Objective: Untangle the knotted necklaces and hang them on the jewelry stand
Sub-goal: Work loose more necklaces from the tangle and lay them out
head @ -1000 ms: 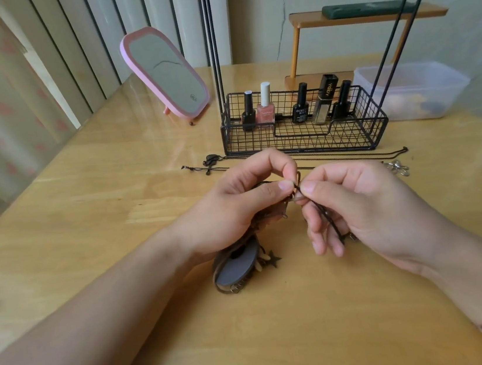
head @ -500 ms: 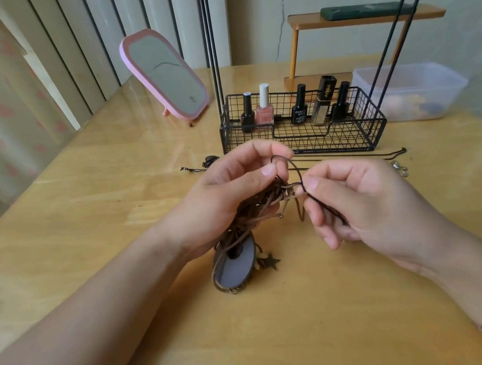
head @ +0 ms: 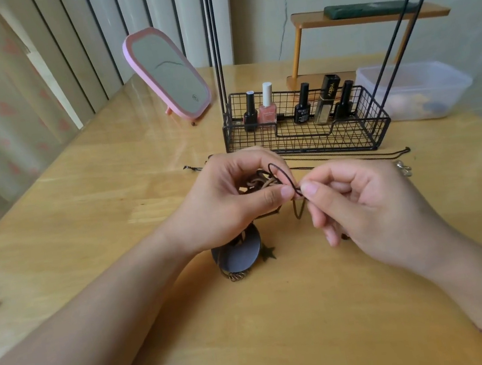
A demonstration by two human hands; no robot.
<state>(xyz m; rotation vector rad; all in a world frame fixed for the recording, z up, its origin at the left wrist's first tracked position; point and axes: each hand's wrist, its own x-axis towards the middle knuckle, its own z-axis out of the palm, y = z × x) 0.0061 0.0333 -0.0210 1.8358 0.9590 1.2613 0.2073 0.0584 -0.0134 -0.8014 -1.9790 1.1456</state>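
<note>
Two hands on one knot

Table (head: 70,223) fills the frame. Jewelry stand (head: 306,130), black wire basket, upper center. Left hand (head: 224,203) and right hand (head: 367,199) meet mid-frame, each grip pinched thumb-to-finger on the knotted necklaces (head: 267,182), held above the table. Black cord loop (head: 282,174) sticks up between the thumbs. Round dark pendant (head: 239,251) below left hand.

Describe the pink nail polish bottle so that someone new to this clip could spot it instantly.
Find the black wire basket at the back of the wooden table, right of the pink mirror. Five bottles stand along its rear; the pink nail polish bottle is second from the left. It alone has a white cap; the others are dark.
</note>
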